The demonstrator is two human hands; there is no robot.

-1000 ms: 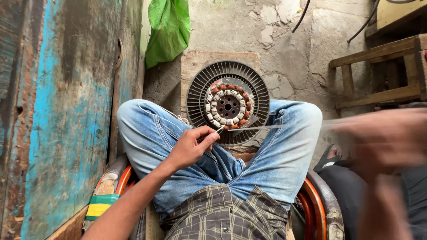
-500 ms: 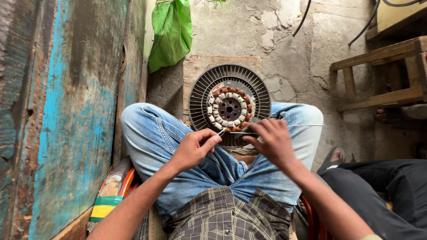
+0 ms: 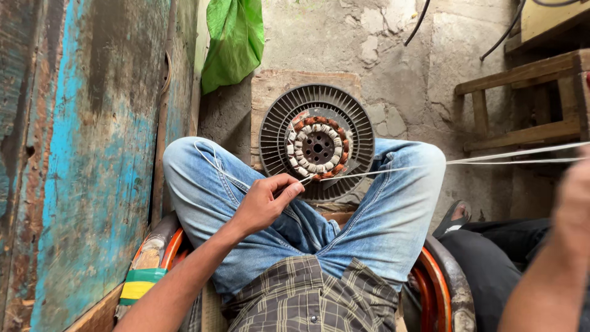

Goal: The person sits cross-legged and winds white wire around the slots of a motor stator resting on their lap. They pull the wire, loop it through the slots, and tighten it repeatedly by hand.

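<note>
Looking down from the head view, we see our left hand [image 3: 265, 203] pinching a thin pale wire [image 3: 393, 169] between thumb and forefinger, just below the round fan stator [image 3: 316, 142] propped between our knees. Our right hand [image 3: 574, 197] sits far out to the side, blurred at the frame edge, so we cannot tell whether it is pressed together or spread; the wire runs taut toward it. We judge that 1 coil slot is being wound, and the next move calls for steady tension while guiding the strand into place. Beyond the left hand, the stator shows copper windings with pale wrapped coils inside a dark ribbed rim. Denim jeans [image 3: 203, 184] look soft and worn.
</note>
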